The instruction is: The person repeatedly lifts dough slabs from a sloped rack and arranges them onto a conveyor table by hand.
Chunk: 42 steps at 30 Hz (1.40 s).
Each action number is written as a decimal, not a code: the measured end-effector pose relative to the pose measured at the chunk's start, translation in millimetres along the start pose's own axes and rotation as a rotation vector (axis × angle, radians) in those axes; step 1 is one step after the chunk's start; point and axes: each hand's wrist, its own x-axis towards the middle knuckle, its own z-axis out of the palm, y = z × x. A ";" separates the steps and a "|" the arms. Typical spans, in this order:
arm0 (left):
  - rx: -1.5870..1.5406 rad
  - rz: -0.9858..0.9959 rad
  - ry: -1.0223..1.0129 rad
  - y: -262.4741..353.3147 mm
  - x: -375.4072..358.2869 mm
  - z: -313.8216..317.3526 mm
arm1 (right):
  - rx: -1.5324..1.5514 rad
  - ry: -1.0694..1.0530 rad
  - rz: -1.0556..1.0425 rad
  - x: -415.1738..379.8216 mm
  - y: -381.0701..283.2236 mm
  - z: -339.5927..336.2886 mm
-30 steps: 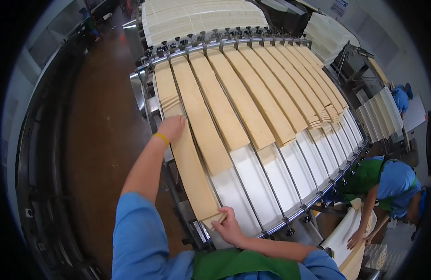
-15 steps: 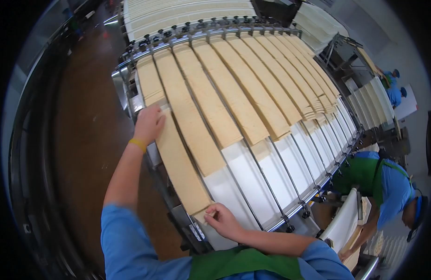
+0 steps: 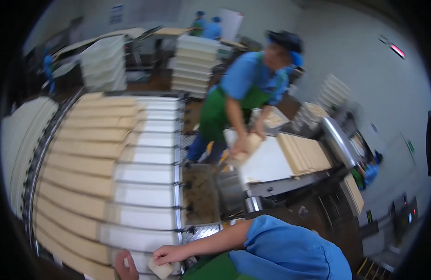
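My right hand (image 3: 169, 255) is closed on a small piece of pale yellow sheet (image 3: 160, 269) over the near end of the white belt (image 3: 143, 214). Just left of it, my left hand (image 3: 126, 265) holds nothing visible, with its fingers apart and somewhat blurred. Beside the left hand, long stacked strips of pale yellow sheet (image 3: 75, 205) lie in lanes divided by thin dark rods. The frame's lower edge cuts off part of the left hand.
A metal rail (image 3: 177, 191) edges the belt. Across from me, a co-worker (image 3: 243, 88) handles a pale yellow piece at a white work surface (image 3: 269, 161), beside a row of folded sheets (image 3: 303, 154). Stacked white trays (image 3: 194, 65) stand farther back.
The view has swung right. My left hand has come off the far part of the nearest strip and is now close to my right hand, which has a small piece of sheet in it.
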 end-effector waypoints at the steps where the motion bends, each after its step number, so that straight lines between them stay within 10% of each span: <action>1: -0.100 -0.019 -0.073 30.6 8.3 9.0 | -0.024 0.079 -0.025 -23.0 0.9 -18.4; 7: -0.248 0.046 -0.163 81.7 38.8 77.6 | 0.065 0.457 0.263 -172.8 7.9 -120.2; 19: -0.289 -0.017 -0.556 174.1 76.6 217.2 | 0.314 1.560 -0.162 -432.7 154.9 -187.6; 21: -0.350 -0.068 -0.568 217.3 78.9 252.2 | 0.187 1.877 0.099 -489.3 172.5 -212.8; 24: -0.475 -0.112 -0.558 270.7 86.6 310.9 | 0.223 2.254 -0.209 -553.7 225.9 -266.3; 31: -0.253 0.111 -0.852 395.9 110.8 483.3 | 0.223 2.438 -0.208 -624.7 218.8 -382.7; 34: -0.262 0.185 -1.021 438.9 123.8 570.8 | 0.078 2.455 0.103 -621.7 195.8 -387.6; 42: -0.073 0.647 -0.722 530.6 173.7 824.8 | -0.110 2.429 0.106 -620.9 203.5 -380.6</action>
